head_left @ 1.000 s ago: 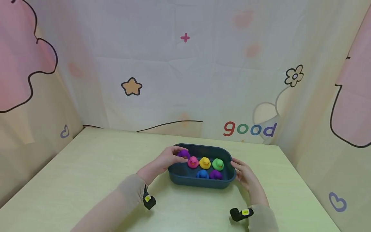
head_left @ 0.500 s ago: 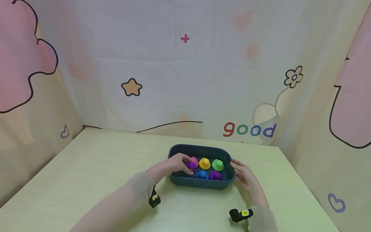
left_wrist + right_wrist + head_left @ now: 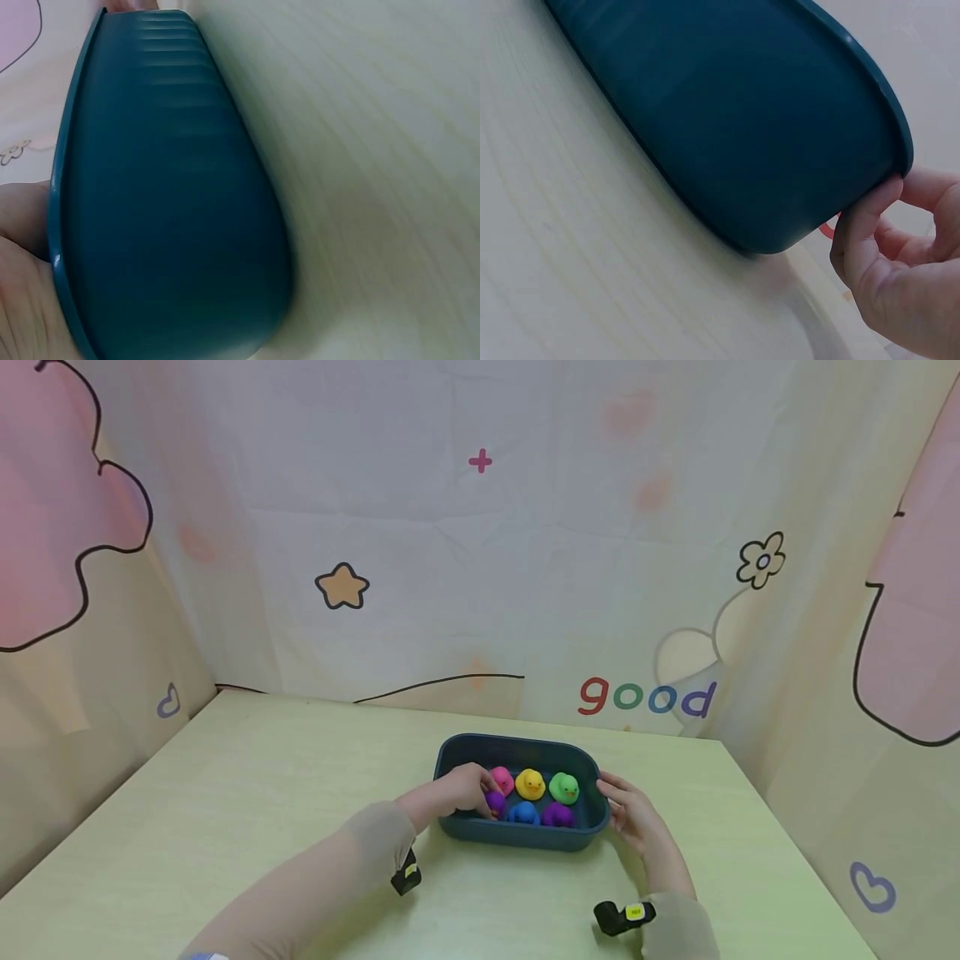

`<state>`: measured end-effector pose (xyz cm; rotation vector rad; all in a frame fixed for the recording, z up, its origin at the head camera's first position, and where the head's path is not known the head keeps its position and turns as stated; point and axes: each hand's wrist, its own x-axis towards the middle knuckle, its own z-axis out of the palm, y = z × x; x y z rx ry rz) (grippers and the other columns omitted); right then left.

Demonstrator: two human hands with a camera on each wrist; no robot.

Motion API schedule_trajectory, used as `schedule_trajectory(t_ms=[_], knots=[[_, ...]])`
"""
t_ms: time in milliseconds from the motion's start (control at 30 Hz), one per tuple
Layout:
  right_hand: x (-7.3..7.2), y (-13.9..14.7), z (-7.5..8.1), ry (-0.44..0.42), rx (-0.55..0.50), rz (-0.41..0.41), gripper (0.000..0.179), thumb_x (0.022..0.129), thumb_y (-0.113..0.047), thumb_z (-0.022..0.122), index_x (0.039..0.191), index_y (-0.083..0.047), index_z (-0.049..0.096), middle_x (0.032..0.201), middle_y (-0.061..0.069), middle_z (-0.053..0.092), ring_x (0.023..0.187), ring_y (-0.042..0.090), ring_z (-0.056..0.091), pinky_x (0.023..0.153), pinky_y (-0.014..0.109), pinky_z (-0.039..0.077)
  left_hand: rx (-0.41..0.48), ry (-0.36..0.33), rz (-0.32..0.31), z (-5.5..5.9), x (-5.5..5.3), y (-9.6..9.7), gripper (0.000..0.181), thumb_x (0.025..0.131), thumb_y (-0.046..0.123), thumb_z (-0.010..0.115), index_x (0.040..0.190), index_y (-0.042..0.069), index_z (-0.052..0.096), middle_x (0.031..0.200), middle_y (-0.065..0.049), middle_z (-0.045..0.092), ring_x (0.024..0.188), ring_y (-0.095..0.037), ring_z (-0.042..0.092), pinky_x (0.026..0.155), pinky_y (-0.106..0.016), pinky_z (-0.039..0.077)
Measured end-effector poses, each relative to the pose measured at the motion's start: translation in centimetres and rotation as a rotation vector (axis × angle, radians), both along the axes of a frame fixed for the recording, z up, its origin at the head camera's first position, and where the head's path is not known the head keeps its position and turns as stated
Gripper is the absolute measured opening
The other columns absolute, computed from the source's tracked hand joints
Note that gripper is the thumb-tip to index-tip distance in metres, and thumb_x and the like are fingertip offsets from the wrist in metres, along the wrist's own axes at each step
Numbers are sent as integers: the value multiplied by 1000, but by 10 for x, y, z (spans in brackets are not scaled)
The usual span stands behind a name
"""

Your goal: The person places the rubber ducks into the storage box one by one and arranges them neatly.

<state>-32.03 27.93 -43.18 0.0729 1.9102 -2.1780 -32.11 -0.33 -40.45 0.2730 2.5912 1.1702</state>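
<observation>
A dark teal oblong plastic bin [image 3: 517,837] stands on the table with several small rubber ducks inside. My left hand [image 3: 461,789] reaches over its left end and pinches a purple rubber duck [image 3: 495,802], partly hidden by the fingers. Behind that duck sit a pink duck [image 3: 502,781], a yellow duck [image 3: 530,785] and a green duck [image 3: 564,789]. Nearer the front wall are a blue duck [image 3: 523,813] and another purple duck [image 3: 558,815]. My right hand [image 3: 637,814] holds the bin's right end, fingers bent at the rim. The left wrist view shows mainly the bin's outer wall [image 3: 172,195].
The pale wooden table [image 3: 300,760] extends around the bin. A printed cloth backdrop [image 3: 450,568] encloses its back and both sides. Small black cameras [image 3: 618,917] are strapped at both wrists.
With the purple duck, my left hand has moved right and toward the bin's front, from left of the pink duck to left of the blue one. My right hand has stayed at the bin's end.
</observation>
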Motion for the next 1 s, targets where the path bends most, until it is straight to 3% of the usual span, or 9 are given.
schedule_trajectory(t_ms=[233,433,633,767,833,900,1000], knots=[[-2,-1,-2,-1,-2,-7,58,103,-19,47,150,3,22,92,-15,63,75,-1,59,69,12,50,-127,26,-11,0,2,5,20,79,-1,77,97,6,73,94,-7,65,85,-18,55,85,-33,55],[-2,2,-2,5,5,-17,57,103,-18,47,150,3,24,92,-15,63,76,-1,59,69,12,50,-177,67,-36,-1,2,8,19,78,-4,76,92,8,73,88,-5,62,80,-16,52,76,-28,53],[1,0,0,22,102,-22,59,101,-18,50,149,5,25,96,-13,60,79,0,58,71,12,50,-229,88,-91,-2,3,6,22,81,-5,71,98,9,72,93,-6,64,84,-18,53,84,-33,53],[6,-6,8,78,310,-41,56,100,-19,53,145,9,33,109,4,60,85,7,60,75,17,52,-397,171,-170,4,6,5,28,81,6,75,109,8,70,101,-6,68,89,-18,57,90,-35,52],[9,-10,14,102,448,-61,54,100,-19,53,142,11,35,119,20,58,92,20,63,81,26,55,-456,202,-189,9,8,3,35,80,11,79,113,8,68,105,-6,68,92,-18,59,92,-35,52],[13,-16,22,146,625,-80,53,99,-19,54,138,13,38,124,31,54,100,34,62,88,37,55,-457,211,-187,17,10,-1,42,79,15,81,117,7,66,112,-7,68,101,-21,61,97,-37,51],[21,-30,37,243,873,-89,54,97,-18,56,136,15,38,131,38,47,117,48,51,98,54,48,-383,205,-163,28,13,-11,47,81,20,81,121,5,62,122,-11,65,113,-27,59,102,-43,48]])
